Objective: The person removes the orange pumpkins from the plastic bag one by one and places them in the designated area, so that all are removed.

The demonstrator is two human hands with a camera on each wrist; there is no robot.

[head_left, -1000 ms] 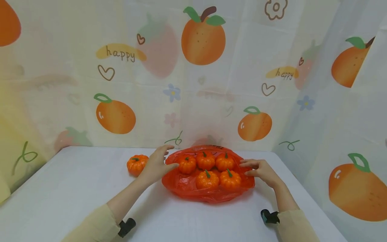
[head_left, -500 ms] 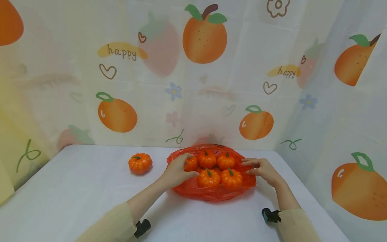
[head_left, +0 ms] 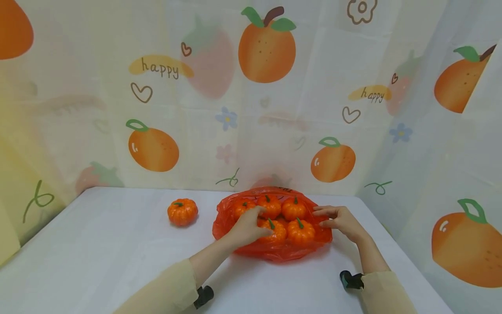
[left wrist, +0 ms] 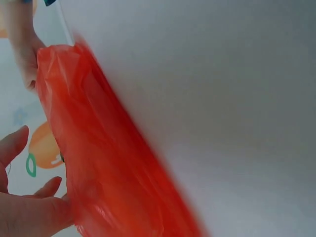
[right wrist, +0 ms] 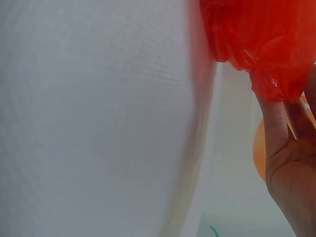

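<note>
A red plastic bag point(head_left: 274, 255) lies wide open on the white table, with several small orange toy pumpkins point(head_left: 301, 232) inside, green stems up. My left hand point(head_left: 245, 229) reaches over the bag's left side, thumb and fingers spread at the front-left pumpkin point(head_left: 279, 234), which it partly hides. In the left wrist view the fingers are parted above the bag's edge, not closed round anything. My right hand point(head_left: 343, 221) holds the bag's right edge; in the right wrist view its fingers point(right wrist: 274, 121) lie against the bunched plastic. One more pumpkin point(head_left: 182, 213) sits outside, left of the bag.
The white table point(head_left: 98, 244) ends at a patterned curtain point(head_left: 266, 144) behind and at the right. Black wrist devices point(head_left: 204, 297) sit at both cuffs.
My left hand has moved right, from beside the lone pumpkin, over the bag's left pumpkin, to the front-left one. The right hand stays at the bag's edge.
</note>
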